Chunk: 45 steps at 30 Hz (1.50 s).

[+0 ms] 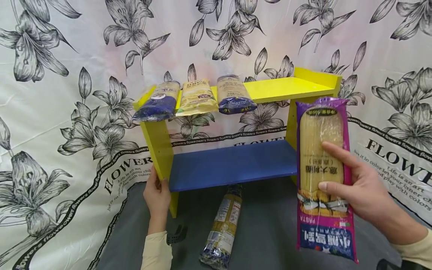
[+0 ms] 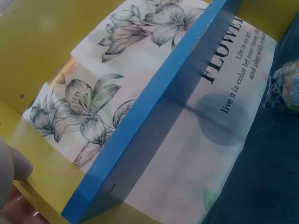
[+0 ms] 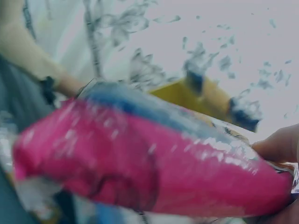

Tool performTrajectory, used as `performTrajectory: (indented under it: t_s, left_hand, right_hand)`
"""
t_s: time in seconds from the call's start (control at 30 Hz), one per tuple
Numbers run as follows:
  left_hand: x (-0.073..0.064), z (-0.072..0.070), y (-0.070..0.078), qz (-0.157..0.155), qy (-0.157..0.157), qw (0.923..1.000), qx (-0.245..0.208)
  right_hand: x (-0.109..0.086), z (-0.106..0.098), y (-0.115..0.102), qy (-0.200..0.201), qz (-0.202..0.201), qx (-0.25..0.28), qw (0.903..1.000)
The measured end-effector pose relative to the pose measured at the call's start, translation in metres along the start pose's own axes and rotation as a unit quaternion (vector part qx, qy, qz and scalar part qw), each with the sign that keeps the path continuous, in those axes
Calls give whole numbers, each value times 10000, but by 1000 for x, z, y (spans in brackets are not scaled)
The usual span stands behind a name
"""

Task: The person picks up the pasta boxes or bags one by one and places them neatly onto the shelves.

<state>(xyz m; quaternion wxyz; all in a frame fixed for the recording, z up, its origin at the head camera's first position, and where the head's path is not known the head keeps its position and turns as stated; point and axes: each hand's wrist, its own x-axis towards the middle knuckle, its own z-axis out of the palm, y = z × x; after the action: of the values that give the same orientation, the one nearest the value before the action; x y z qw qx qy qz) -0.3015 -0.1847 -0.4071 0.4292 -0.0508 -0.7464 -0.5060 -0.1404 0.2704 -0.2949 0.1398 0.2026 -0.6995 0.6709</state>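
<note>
My right hand [image 1: 362,183] grips a purple and pink bag of pasta [image 1: 322,168] by its right side, in front of the shelf's right end; its lettering is upside down. In the right wrist view the pink face of the pasta bag [image 3: 140,158] fills the middle, blurred. My left hand [image 1: 158,195] holds the edge of the yellow left side panel [image 1: 156,150], level with the blue board [image 1: 233,163]. In the left wrist view the thumb [image 2: 21,165] lies by the yellow panel, left of the blue board [image 2: 140,126].
Three pasta bags lie side by side on the yellow top board [image 1: 283,88]: a blue one [image 1: 160,99], a yellow one [image 1: 197,97] and a spaghetti bag [image 1: 235,93]. Another pasta pack [image 1: 222,228] lies on the grey table [image 1: 266,225] below. A flowered cloth [image 1: 84,150] hangs behind.
</note>
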Motion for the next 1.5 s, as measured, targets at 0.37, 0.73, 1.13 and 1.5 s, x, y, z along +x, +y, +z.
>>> performTrajectory:
  t_s: [0.37, 0.73, 1.13, 1.5]
  left_hand:
    - [1, -2, -3, 119, 62, 9999, -24]
    - [-1, 2, -4, 250, -41, 9994, -243]
    - [4, 1, -2, 283, -37, 9992, -264]
    - [4, -1, -2, 124, -32, 9997, -212]
  right_hand:
    - [119, -5, -80, 415, 94, 1000, 9941]
    - [212, -13, -104, 75, 1923, 441, 9803]
    - [248, -3, -92, -427, 2543, 142, 9661]
    - [256, -2, -88, -597, 2213, 902, 9692]
